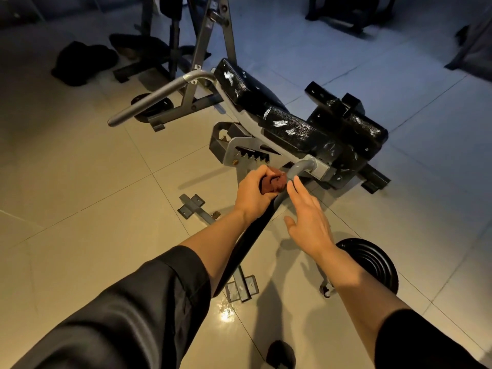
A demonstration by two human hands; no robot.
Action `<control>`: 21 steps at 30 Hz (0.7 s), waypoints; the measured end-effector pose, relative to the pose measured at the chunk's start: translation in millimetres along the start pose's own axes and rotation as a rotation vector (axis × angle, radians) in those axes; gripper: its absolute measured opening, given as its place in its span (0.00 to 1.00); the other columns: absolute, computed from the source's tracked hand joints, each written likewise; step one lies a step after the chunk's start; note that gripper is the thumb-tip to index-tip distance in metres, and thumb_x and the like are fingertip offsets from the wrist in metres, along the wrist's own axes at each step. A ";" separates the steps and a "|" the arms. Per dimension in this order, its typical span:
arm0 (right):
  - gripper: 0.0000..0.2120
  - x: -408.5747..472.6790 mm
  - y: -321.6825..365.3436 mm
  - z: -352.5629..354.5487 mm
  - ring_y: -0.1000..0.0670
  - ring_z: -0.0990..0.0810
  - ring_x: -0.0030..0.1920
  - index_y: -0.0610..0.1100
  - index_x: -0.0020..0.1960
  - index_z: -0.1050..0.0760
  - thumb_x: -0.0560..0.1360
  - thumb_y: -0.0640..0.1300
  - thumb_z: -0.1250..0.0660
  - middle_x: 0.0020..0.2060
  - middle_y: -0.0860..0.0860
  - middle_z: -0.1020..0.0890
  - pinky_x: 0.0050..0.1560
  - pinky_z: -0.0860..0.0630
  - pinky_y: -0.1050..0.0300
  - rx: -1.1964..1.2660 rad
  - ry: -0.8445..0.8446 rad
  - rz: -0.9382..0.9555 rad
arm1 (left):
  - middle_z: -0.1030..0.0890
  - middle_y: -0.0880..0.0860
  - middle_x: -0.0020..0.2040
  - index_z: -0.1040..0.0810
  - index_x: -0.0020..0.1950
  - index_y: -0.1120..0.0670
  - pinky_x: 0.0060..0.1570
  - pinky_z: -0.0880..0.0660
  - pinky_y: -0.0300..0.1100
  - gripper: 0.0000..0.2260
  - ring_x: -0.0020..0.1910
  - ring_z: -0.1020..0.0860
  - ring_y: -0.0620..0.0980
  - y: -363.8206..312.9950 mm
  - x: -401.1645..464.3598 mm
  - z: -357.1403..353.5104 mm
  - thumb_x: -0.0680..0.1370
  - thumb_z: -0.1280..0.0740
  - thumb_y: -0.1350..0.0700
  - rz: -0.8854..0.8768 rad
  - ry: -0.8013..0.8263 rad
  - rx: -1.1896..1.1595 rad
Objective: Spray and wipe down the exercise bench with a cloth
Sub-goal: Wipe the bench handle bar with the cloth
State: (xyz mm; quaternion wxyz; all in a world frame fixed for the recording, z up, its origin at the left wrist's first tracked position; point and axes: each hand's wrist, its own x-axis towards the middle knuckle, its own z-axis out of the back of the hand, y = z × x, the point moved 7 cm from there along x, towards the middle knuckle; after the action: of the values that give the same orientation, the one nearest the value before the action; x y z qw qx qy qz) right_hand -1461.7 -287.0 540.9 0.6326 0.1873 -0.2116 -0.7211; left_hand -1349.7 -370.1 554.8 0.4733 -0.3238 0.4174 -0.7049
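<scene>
Near frame centre, the left hand point(251, 194) grips a red cloth point(352, 182) against the bench point(292, 121) handle point(302, 167); the right hand point(308, 219) hovers beside it, fingers straight; wiping seems underway; next likely calls for working toward the streaked pads.

Dim, warm floor point(80, 182) glare, fisheye edges

Left hand point(251, 194) fingers curled; right hand point(308, 222) flat.
</scene>
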 end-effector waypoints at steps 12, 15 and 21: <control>0.37 -78.4 29.9 -59.9 0.50 0.46 0.75 0.51 0.80 0.51 0.78 0.34 0.38 0.79 0.58 0.56 0.70 0.41 0.59 0.070 0.124 -0.087 | 0.28 0.58 0.48 0.27 0.43 0.61 0.43 0.33 0.33 0.09 0.44 0.29 0.52 49.9 -97.5 33.2 0.70 0.34 0.73 0.049 0.104 0.137; 0.36 -97.1 39.9 -72.5 0.51 0.47 0.75 0.52 0.80 0.51 0.78 0.34 0.39 0.79 0.58 0.55 0.70 0.41 0.58 0.063 0.142 -0.104 | 0.28 0.58 0.48 0.28 0.42 0.57 0.47 0.31 0.40 0.11 0.46 0.28 0.55 66.3 -128.8 44.7 0.70 0.34 0.73 0.044 0.132 0.208; 0.31 -122.7 66.6 -77.9 0.50 0.45 0.77 0.49 0.78 0.44 0.79 0.37 0.37 0.78 0.52 0.45 0.72 0.45 0.59 0.191 0.092 -0.161 | 0.27 0.51 0.47 0.26 0.40 0.49 0.44 0.33 0.28 0.15 0.46 0.27 0.51 67.4 -171.9 73.4 0.71 0.30 0.69 0.008 0.197 0.216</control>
State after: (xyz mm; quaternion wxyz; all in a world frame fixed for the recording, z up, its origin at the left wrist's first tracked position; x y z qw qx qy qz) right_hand -1348.5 -178.0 511.8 0.5609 0.2958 -0.2343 -0.7369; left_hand -1201.6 -243.4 516.3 0.4650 -0.1987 0.3848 -0.7722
